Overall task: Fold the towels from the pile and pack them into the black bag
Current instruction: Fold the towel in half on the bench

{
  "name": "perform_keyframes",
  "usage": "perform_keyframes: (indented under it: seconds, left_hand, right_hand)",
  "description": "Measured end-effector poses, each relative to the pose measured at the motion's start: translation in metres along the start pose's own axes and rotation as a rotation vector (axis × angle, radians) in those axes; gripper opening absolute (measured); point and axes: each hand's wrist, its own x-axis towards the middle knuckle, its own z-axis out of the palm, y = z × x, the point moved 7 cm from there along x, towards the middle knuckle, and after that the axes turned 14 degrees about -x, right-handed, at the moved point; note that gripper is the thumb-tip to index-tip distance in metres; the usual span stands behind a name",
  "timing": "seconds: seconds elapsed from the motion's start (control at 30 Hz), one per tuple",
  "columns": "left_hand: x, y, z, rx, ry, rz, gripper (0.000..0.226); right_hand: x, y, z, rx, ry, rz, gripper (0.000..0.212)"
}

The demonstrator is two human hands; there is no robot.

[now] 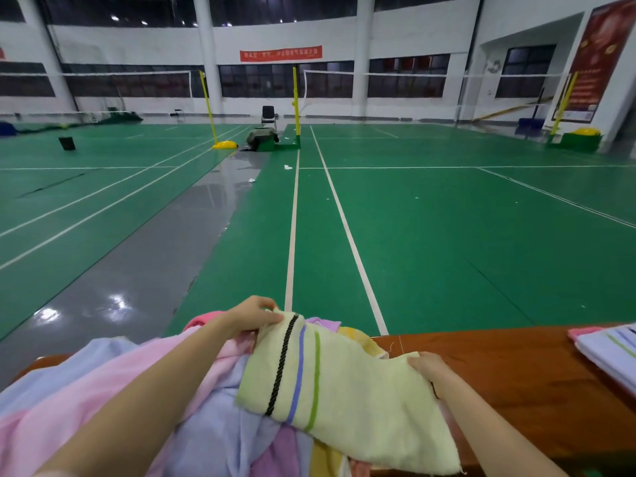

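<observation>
We see a pale yellow towel (347, 390) striped black, blue and green; pink and lilac pile (144, 390); brown table (509, 373).

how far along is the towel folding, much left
Early, it seems. Done: a few folded towels are stacked at the table's right edge. In hand: the left hand and right hand hold a pale yellow striped towel by its corners, not yet folded. Left: a loose pile of towels underneath. The black bag isn't in view, so packing can't be judged.
</observation>
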Motion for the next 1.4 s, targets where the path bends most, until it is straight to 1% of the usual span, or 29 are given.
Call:
perform_keyframes:
  seconds: [0.07, 0.1, 0.17, 0.2, 0.27, 0.3, 0.33, 0.43, 0.53, 0.6, 0.7, 0.83, 0.9, 0.97, 1.03, 1.07, 1.17, 1.27, 1.33, 1.4]
  left_hand:
    - [0.000, -0.001, -0.002, -0.048, -0.012, -0.009, 0.013]
    - [-0.001, -0.001, -0.001, -0.052, -0.021, -0.022, 0.018]
    - [-0.003, -0.003, 0.004, -0.027, -0.049, -0.071, 0.035]
    - [-0.003, -0.004, 0.007, -0.012, -0.049, -0.092, 0.042]
    - [-0.001, -0.004, 0.009, 0.022, 0.014, -0.091, 0.046]
    - [-0.001, -0.002, 0.008, 0.036, 0.061, -0.082, 0.045]
    - [-0.001, 0.001, 0.007, 0.040, 0.100, -0.072, 0.044]
    - [-0.004, 0.015, -0.003, -0.008, 0.165, -0.007, 0.037]
    - [-0.015, 0.034, -0.017, -0.103, 0.245, 0.101, 0.015]
    - [-0.022, 0.046, -0.026, -0.205, 0.314, 0.178, 0.014]
    - [-0.034, 0.063, -0.042, -0.318, 0.400, 0.240, 0.017]
    - [-0.052, 0.098, -0.065, -0.377, 0.474, 0.312, 0.021]
    - [-0.061, 0.118, -0.073, -0.376, 0.524, 0.324, 0.020]
    - [-0.065, 0.134, -0.077, -0.381, 0.562, 0.269, 0.020]
    - [-0.070, 0.150, -0.072, -0.456, 0.522, 0.212, 0.024]
    - [-0.074, 0.160, -0.066, -0.501, 0.476, 0.206, 0.025]
    - [-0.090, 0.197, -0.038, -0.663, 0.309, 0.245, 0.021]
    - [-0.112, 0.229, -0.002, -0.780, 0.166, 0.286, 0.018]
    - [-0.121, 0.242, 0.015, -0.832, 0.121, 0.322, 0.019]
    - [-0.129, 0.245, 0.021, -0.953, 0.105, 0.320, 0.018]
  right_hand:
    - [-0.002, -0.002, -0.001, -0.008, -0.009, -0.014, 0.036]
    - [-0.005, -0.001, 0.000, -0.018, -0.023, -0.003, 0.036]
    - [-0.006, 0.004, 0.002, -0.029, -0.059, 0.039, 0.039]
    - [-0.007, 0.008, 0.005, 0.001, -0.108, 0.081, 0.041]
    - [-0.012, 0.013, 0.011, 0.061, -0.188, 0.139, 0.041]
    - [-0.014, 0.013, 0.012, 0.063, -0.200, 0.135, 0.040]
    - [-0.013, 0.011, 0.009, 0.064, -0.166, 0.119, 0.038]
    - [-0.013, 0.001, -0.016, 0.177, 0.048, 0.006, 0.031]
    - [-0.017, -0.013, -0.047, 0.278, 0.212, -0.140, 0.025]
    - [-0.033, -0.030, -0.072, 0.298, 0.310, -0.240, 0.023]
    - [-0.054, -0.054, -0.114, 0.353, 0.458, -0.343, 0.028]
    - [-0.083, -0.080, -0.159, 0.411, 0.548, -0.363, 0.019]
    - [-0.100, -0.093, -0.176, 0.468, 0.559, -0.320, 0.024]
    - [-0.116, -0.108, -0.185, 0.536, 0.521, -0.273, 0.031]
    - [-0.137, -0.127, -0.192, 0.523, 0.488, -0.277, 0.032]
    - [-0.150, -0.138, -0.196, 0.477, 0.501, -0.315, 0.029]
    - [-0.193, -0.171, -0.200, 0.291, 0.594, -0.474, 0.011]
    - [-0.236, -0.202, -0.188, 0.133, 0.675, -0.649, 0.017]
    - [-0.257, -0.214, -0.181, 0.063, 0.728, -0.735, 0.018]
    - [-0.268, -0.213, -0.182, 0.038, 0.766, -0.761, 0.021]
